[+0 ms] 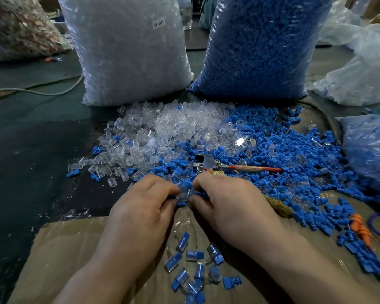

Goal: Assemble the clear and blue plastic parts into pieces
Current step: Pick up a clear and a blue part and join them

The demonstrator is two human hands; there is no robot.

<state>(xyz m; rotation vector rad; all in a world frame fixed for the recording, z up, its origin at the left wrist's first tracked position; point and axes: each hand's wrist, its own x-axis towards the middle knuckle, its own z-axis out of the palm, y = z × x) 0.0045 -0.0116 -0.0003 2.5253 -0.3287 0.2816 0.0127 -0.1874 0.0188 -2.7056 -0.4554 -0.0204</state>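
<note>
My left hand [140, 205] and my right hand [230, 200] meet at the centre and together pinch a clear cap with a blue insert [184, 191] between their fingertips. Behind the hands lies a heap of loose clear caps [162, 128], and a spread of loose blue inserts [294, 154] runs to the right. Several joined clear-and-blue pieces [191, 266] lie on the brown sheet [75, 260] between my forearms.
A tall bag of clear caps [127, 51] and a tall bag of blue inserts [257, 44] stand at the back. A metal tool with a red handle [228, 166] lies on the blue parts. A smaller bag of blue parts [369, 154] sits right. An orange part [360, 229] lies at the right.
</note>
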